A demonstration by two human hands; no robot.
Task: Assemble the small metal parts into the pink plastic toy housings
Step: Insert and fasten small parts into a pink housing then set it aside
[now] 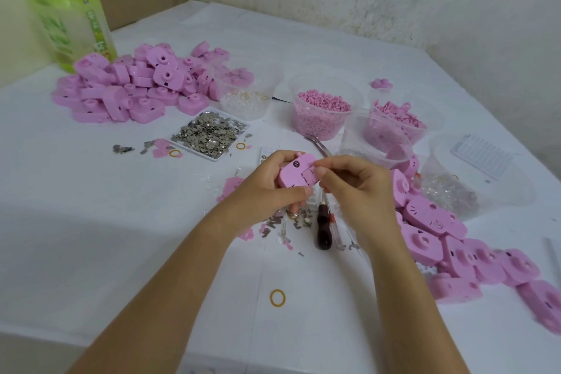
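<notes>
My left hand [267, 185] grips a pink plastic housing [296, 174] above the middle of the table, its flat side with a dark hole facing up. The thumb and forefinger of my right hand [352, 185] pinch at the housing's right edge, over a square recess; whether a metal part sits between them is hidden. A white tray [218, 157] holds a heap of small metal parts [209, 133] just beyond my hands. More loose metal parts [288, 222] lie under my hands. Pink housings are piled at the far left [133, 85] and along the right [449, 234].
A dark-handled screwdriver [323, 229] lies below my right hand. Tweezers [315, 143] rest beyond the housing. Clear cups [321, 109] hold pink bits. A green bottle [69, 21] stands far left. A yellow rubber band [277, 297] lies near the front.
</notes>
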